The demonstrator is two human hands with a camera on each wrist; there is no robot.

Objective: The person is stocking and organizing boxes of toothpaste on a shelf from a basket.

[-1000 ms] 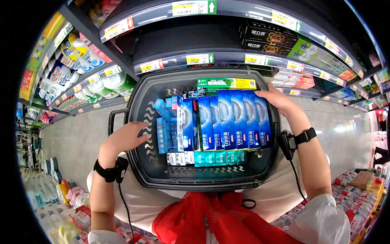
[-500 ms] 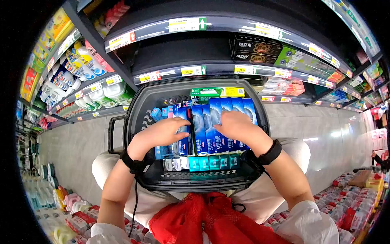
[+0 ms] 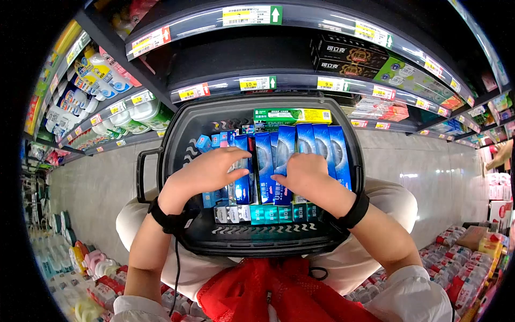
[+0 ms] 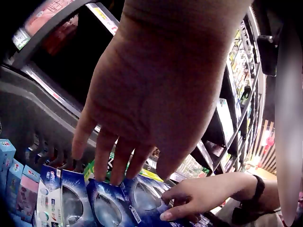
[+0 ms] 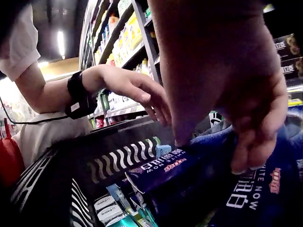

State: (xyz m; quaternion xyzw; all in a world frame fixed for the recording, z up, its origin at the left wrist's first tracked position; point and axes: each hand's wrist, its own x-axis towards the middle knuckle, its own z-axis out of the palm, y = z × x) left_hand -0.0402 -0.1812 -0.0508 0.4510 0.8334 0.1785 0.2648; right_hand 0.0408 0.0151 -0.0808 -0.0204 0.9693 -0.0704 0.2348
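Note:
A black shopping basket [image 3: 252, 248] rests on the person's lap, with a row of blue toothpaste boxes [image 3: 323, 142] standing in it. Over the middle of the row, my right hand [image 3: 311, 174] pinches one blue toothpaste box [image 3: 286, 140] between thumb and curled fingers; this box [image 5: 165, 172] sits tilted against its neighbours. My left hand [image 3: 206, 172] hovers over the left end of the row, its fingers [image 4: 124, 161] extended and holding nothing. Beneath that hand are small light-blue boxes [image 3: 204, 143], partly hidden by it.
A green and yellow box [image 3: 292, 115] lies at the basket's far side; teal boxes [image 3: 271, 213] and white boxes [image 3: 232, 214] line the near side. Shelves with black cartons [image 3: 348, 56] stand ahead. Bottles [image 3: 99, 72] fill shelves at left, and packed goods [image 3: 456, 257] lie at lower right.
Both hands have come from the basket's sides to over the toothpaste boxes. The right hand has since taken hold of one box, which now leans out of line with the others.

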